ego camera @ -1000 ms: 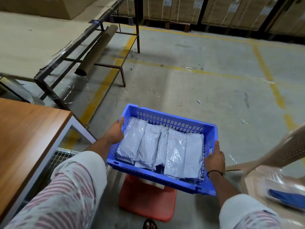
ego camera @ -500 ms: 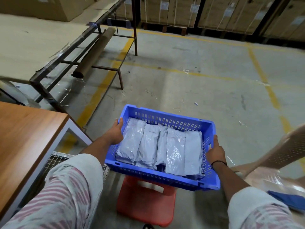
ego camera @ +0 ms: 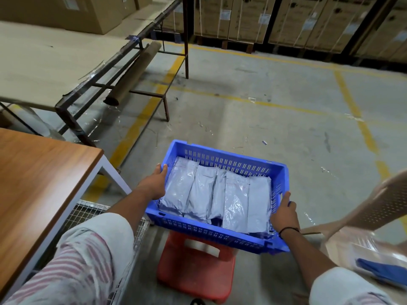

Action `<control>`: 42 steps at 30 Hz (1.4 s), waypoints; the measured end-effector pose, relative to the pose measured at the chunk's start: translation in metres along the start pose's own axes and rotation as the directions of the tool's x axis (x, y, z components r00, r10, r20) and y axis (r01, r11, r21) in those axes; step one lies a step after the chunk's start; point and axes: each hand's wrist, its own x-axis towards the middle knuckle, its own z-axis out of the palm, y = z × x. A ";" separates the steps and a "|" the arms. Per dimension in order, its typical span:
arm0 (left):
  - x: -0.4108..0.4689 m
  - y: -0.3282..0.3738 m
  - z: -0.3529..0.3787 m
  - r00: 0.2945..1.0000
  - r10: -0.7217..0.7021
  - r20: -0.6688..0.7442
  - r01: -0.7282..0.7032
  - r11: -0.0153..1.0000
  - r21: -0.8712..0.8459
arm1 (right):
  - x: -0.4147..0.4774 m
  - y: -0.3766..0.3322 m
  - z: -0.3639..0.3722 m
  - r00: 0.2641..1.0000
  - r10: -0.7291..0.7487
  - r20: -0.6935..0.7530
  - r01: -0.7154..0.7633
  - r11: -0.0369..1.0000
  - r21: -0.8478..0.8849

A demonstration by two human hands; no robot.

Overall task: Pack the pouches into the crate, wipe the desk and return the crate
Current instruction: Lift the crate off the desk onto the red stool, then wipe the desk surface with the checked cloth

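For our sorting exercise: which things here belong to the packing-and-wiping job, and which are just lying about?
Job: blue crate, grey pouches in it, wooden desk, left hand and right hand gripping the crate's sides.
Lying about: cardboard tube, plastic chair, stacked cartons.

Light: dim, even, indoor; no source in view. Darkest zones: the stacked cartons (ego camera: pixel 248 18) along the top edge, and the corners. Shadows: soft and faint, under the metal-frame table (ego camera: pixel 55 62) on the concrete floor (ego camera: pixel 286 128). Glare: pale sheen on the pouches (ego camera: pixel 235 201). Sharpest area: the crate (ego camera: pixel 220 157) at centre. Blur: the chair (ego camera: pixel 374 205) and striped sleeves (ego camera: pixel 83 271) at the lower edge, smeared. Distortion: wide-angle bowing of the yellow floor lines (ego camera: pixel 351 102) toward the frame edges.
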 end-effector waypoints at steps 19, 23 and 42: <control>-0.188 0.003 0.028 0.878 -0.073 -0.473 0.110 0.993 0.051 | -0.154 -0.120 0.022 0.827 -0.563 0.010 0.541 0.790 -0.289; -0.263 -0.021 0.042 0.847 -0.153 -0.509 0.150 0.988 -0.047 | -0.212 -0.151 0.035 0.764 -0.644 0.034 0.632 0.737 -0.239; -0.766 -0.196 0.249 0.191 -0.855 -0.482 0.602 0.490 -0.631 | -0.702 -0.210 0.167 -0.091 -0.979 0.183 0.994 -0.077 0.077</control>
